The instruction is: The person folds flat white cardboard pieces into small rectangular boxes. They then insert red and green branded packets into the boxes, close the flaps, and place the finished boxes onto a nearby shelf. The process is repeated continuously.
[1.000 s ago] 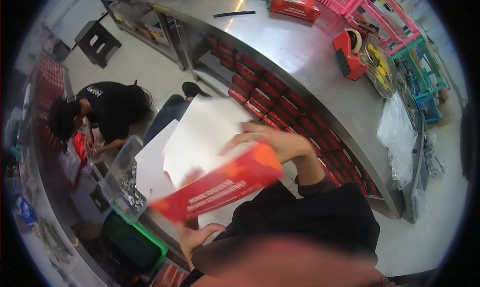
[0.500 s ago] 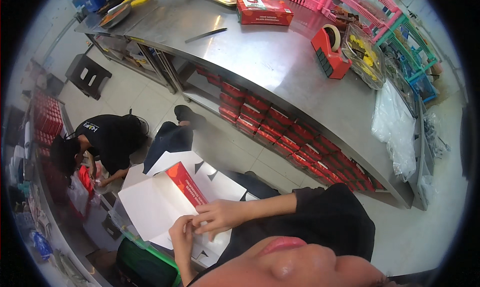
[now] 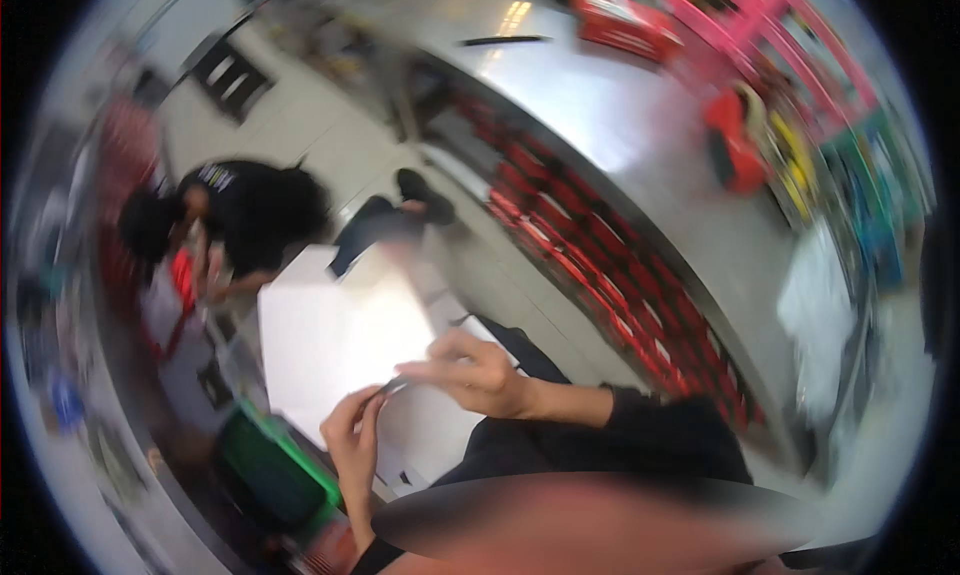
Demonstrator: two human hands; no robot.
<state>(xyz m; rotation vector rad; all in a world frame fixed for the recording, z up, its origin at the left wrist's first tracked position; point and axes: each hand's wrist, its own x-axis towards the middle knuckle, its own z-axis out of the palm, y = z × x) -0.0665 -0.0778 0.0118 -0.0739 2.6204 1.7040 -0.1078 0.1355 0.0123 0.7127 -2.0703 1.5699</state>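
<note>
A partly folded cardboard box blank point(image 3: 325, 340), its white inside facing up, lies across my lap with its panels spread. My left hand point(image 3: 352, 430) pinches a flap at the near edge between thumb and fingers. Right beside it, my right hand point(image 3: 480, 377) is closed, its fingers bent and its fingertips on the same flap, close to the left fingertips. Motion blur hides the exact fold there. Small dark gaps show between the near flaps.
To the right runs a steel table point(image 3: 610, 125) with a red box point(image 3: 625, 25), a dark knife-like strip point(image 3: 505, 41), a red tape dispenser point(image 3: 735, 145) and pink baskets point(image 3: 730, 15). Red boxes point(image 3: 600, 265) fill the shelf beneath. A co-worker point(image 3: 250, 215) bends at the left, near a green-rimmed crate point(image 3: 290, 465).
The view has swung, shifting the surroundings. The blank has turned, so its red printed panel no longer shows. My right hand has lifted slightly, and its fingers are more bent.
</note>
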